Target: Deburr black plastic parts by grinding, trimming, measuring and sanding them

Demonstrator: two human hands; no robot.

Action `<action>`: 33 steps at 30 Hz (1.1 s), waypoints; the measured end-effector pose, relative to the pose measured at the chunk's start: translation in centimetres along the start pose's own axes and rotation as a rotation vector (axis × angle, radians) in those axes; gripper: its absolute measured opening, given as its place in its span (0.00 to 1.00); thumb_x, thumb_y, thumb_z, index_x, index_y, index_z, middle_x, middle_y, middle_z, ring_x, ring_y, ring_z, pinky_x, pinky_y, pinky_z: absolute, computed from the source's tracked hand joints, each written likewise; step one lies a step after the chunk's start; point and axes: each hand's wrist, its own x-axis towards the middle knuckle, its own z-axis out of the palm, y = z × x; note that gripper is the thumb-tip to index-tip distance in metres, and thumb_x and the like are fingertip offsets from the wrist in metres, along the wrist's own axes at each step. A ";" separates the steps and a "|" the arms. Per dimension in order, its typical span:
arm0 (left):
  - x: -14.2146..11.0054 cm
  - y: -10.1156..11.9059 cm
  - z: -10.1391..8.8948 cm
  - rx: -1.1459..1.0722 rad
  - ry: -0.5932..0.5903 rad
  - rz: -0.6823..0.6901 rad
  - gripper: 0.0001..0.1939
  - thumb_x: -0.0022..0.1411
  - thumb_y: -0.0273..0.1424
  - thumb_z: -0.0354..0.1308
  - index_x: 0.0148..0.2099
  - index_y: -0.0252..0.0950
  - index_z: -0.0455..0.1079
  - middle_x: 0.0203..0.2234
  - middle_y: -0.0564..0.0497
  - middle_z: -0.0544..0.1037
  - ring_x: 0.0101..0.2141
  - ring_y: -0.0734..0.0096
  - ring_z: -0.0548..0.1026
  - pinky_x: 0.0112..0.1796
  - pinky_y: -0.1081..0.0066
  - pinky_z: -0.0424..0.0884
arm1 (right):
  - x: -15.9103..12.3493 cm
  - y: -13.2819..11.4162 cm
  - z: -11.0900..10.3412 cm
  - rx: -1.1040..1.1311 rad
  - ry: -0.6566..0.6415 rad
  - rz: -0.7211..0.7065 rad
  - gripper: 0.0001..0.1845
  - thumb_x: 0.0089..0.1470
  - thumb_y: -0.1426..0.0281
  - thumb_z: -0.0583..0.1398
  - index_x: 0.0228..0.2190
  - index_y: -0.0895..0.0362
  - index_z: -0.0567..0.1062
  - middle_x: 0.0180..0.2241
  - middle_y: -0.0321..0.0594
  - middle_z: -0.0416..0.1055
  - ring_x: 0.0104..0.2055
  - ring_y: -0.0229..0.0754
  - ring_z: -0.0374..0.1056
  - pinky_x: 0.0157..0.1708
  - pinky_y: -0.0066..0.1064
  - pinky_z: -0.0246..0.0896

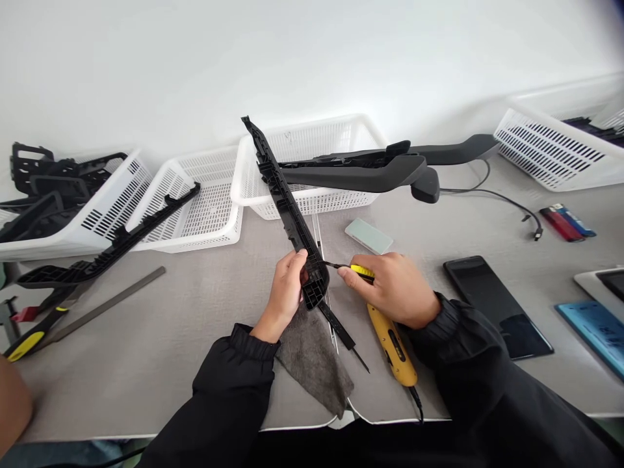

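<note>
A long black ribbed plastic trim piece [292,218] is gripped near its lower end by my left hand [286,286], thumb on top. It slants up and away to the left, over a white basket. My right hand [394,286] is closed around a yellow-and-black utility knife [362,272]. The knife's thin dark tip meets or nearly meets the right edge of the trim piece. Below the right hand lies a yellow corded power tool [394,348], partly covered by that hand. A grey cloth [316,364] lies under the left wrist, beside a slim black tool [341,328].
White baskets [190,237] line the back, some with black plastic parts [49,188]. More long trim pieces [351,177] rest across the middle basket. A file [112,302] lies left; a pale green block [369,235], phone [497,305], lighters [568,222] and cable [511,203] are right.
</note>
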 end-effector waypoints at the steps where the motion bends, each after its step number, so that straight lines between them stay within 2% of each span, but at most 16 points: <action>1: 0.0 0.0 0.0 0.015 -0.004 -0.003 0.27 0.62 0.51 0.69 0.27 0.41 0.60 0.17 0.60 0.61 0.17 0.77 0.57 0.20 0.72 0.54 | 0.0 0.0 0.0 -0.001 -0.002 -0.004 0.30 0.71 0.47 0.52 0.23 0.52 0.65 0.20 0.37 0.65 0.25 0.41 0.57 0.31 0.37 0.40; 5: -0.1 0.1 0.1 0.063 -0.015 -0.030 0.26 0.60 0.48 0.68 0.25 0.42 0.58 0.15 0.60 0.59 0.16 0.77 0.57 0.19 0.72 0.50 | 0.1 0.1 0.0 -0.007 -0.019 -0.023 0.30 0.71 0.47 0.53 0.23 0.53 0.67 0.21 0.38 0.66 0.24 0.41 0.57 0.31 0.37 0.40; 16: 0.0 -0.1 -0.1 0.070 -0.045 -0.020 0.19 0.61 0.42 0.63 0.25 0.42 0.60 0.15 0.60 0.60 0.16 0.76 0.60 0.18 0.72 0.52 | 0.2 0.7 -0.3 -0.002 0.024 0.033 0.30 0.70 0.46 0.53 0.23 0.52 0.66 0.21 0.38 0.66 0.25 0.42 0.59 0.31 0.36 0.41; 18: -0.1 0.2 0.1 0.063 -0.075 -0.007 0.16 0.60 0.39 0.62 0.27 0.41 0.61 0.15 0.60 0.62 0.15 0.75 0.61 0.18 0.72 0.55 | 0.2 0.8 -0.5 0.009 0.042 0.032 0.30 0.70 0.47 0.53 0.23 0.52 0.65 0.20 0.38 0.66 0.25 0.42 0.60 0.31 0.36 0.42; 20: -0.4 0.4 0.3 0.044 -0.117 0.008 0.07 0.58 0.35 0.62 0.33 0.40 0.67 0.17 0.61 0.67 0.16 0.74 0.64 0.20 0.72 0.61 | 0.2 0.8 -0.5 0.026 0.045 0.015 0.30 0.70 0.47 0.53 0.23 0.52 0.66 0.20 0.38 0.66 0.25 0.42 0.60 0.31 0.36 0.43; 21: -0.5 0.6 0.3 0.030 -0.139 0.013 0.08 0.57 0.33 0.62 0.39 0.40 0.69 0.19 0.61 0.70 0.16 0.74 0.66 0.21 0.72 0.64 | 0.2 0.7 -0.4 0.034 0.038 0.005 0.30 0.70 0.47 0.53 0.23 0.52 0.67 0.21 0.38 0.67 0.25 0.42 0.60 0.31 0.36 0.43; 24: -0.8 0.8 0.3 -0.005 -0.223 0.015 0.22 0.55 0.30 0.62 0.53 0.41 0.69 0.26 0.61 0.73 0.19 0.73 0.70 0.25 0.71 0.71 | 0.1 0.3 -0.1 0.036 0.001 -0.006 0.29 0.70 0.47 0.53 0.24 0.53 0.67 0.21 0.38 0.68 0.25 0.42 0.60 0.31 0.36 0.42; 30: -1.3 0.5 0.1 -0.043 -0.319 0.003 0.29 0.59 0.37 0.67 0.62 0.43 0.69 0.35 0.55 0.77 0.27 0.70 0.72 0.27 0.71 0.71 | 0.2 0.6 -0.2 0.032 0.052 0.032 0.30 0.71 0.47 0.53 0.23 0.53 0.67 0.21 0.38 0.68 0.25 0.42 0.61 0.31 0.36 0.43; 33: -1.3 0.2 0.1 -0.045 -0.317 0.092 0.25 0.63 0.40 0.66 0.60 0.42 0.74 0.41 0.50 0.79 0.40 0.62 0.77 0.42 0.67 0.76 | 0.2 0.7 -0.3 0.057 0.025 -0.015 0.30 0.71 0.46 0.53 0.24 0.52 0.68 0.21 0.37 0.67 0.25 0.42 0.61 0.31 0.36 0.43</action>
